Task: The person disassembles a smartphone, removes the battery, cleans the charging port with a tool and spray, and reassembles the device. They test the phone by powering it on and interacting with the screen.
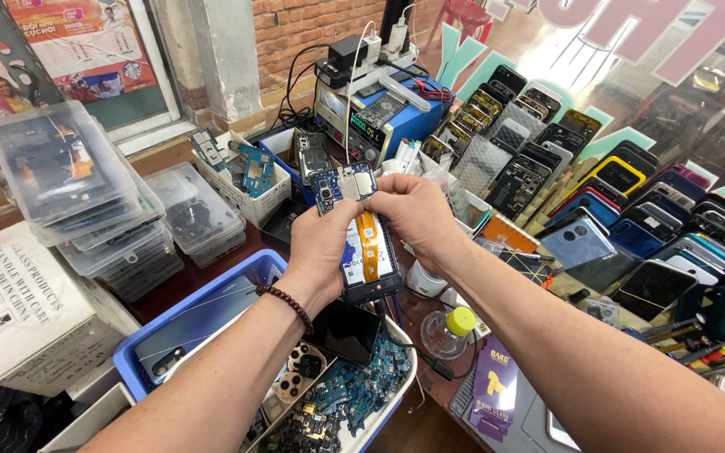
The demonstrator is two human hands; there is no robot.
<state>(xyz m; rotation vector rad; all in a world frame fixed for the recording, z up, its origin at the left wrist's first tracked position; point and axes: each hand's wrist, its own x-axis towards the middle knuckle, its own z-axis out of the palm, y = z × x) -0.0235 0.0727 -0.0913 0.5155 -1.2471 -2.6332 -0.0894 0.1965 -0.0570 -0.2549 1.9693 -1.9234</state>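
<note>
Both hands are clamped on an opened phone (362,243) dead center: left hand (322,252) grips its 9 o'clock edge, right hand (413,214) pinches the top at 1 o'clock. Blue parts tray (140,356) sits at 7 o'clock.

Hands (371,231) hide opened phone's (368,256) top & sides.

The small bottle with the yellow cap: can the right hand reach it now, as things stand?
Probably not at once: the right hand and left hand both grip the opened phone. The bottle itself stands uncovered under the right forearm.
</note>
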